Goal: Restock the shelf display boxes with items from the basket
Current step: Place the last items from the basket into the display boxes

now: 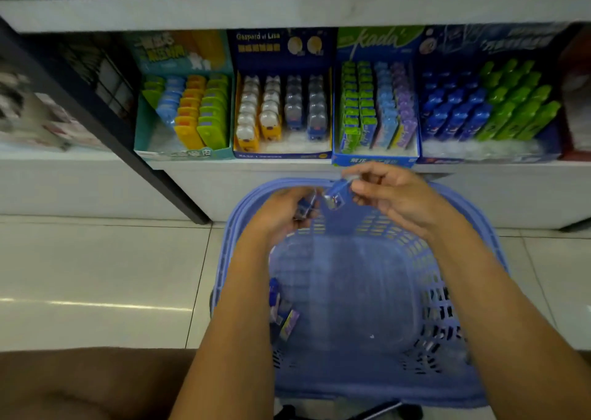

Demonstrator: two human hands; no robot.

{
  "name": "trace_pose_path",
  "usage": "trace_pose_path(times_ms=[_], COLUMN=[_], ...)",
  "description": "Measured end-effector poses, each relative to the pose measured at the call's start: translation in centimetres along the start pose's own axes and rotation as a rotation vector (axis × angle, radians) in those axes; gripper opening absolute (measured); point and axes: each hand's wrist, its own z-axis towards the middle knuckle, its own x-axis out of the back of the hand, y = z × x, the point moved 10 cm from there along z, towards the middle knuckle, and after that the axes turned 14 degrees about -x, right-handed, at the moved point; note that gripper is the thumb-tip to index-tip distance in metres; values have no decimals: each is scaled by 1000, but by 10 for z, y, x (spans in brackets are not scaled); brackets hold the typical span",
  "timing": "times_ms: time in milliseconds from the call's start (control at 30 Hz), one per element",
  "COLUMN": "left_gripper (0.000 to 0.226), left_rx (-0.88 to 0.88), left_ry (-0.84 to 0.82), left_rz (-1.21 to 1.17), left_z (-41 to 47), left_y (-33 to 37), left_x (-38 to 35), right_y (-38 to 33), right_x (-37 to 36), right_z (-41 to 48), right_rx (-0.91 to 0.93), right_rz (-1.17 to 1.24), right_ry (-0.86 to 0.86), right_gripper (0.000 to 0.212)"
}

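— Gripping what in the left hand (pixel 281 211)?
— Curling the fingers round a small blue item (pixel 303 207), just left of centre, above the far rim of the blue plastic basket (pixel 479 259).
— And in the right hand (pixel 393 196)?
— Pinching a second blue packet (pixel 334 196) between thumb and fingertips, just right of the first and nearly touching it.
— Seeing anything lying in the basket?
— Seeing a few loose packets (pixel 284 314), blue and purple, leaning against its left wall in the lower centre.
— Facing which display boxes?
— Facing four in a row on the white shelf (pixel 256 165) across the upper half: a teal box (pixel 185 154) at the left, a navy Gaspard et Lisa box (pixel 281 47) beside it, a kada box (pixel 374 160) right of centre, and a blue box (pixel 489 45) of blue and green pieces at the right.
— Standing the basket where?
— Standing it on pale floor tiles (pixel 96 275), just below the shelf.
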Motion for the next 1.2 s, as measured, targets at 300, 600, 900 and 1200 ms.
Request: trace_pose_path(times_ms=[300,600,900,1200], left_gripper=[30,41,38,24], left_rx=[-207,-247,-231,-246], left_ry=[260,203,197,247], left_rz=[-223,-448,-464,-400], left_z=[-32,-28,-20,-21], left_y=[69,85,82,82], left_x=[30,39,34,34], right_y=[-132,-127,-123,-132], right_x=[-39,-75,-73,-88], right_z=[15,71,68,68], right_rx=[559,431,403,346], right_rz=[-835,-1310,-1345,-1586], right_ry=[607,569,622,496], right_gripper=[20,26,27,23])
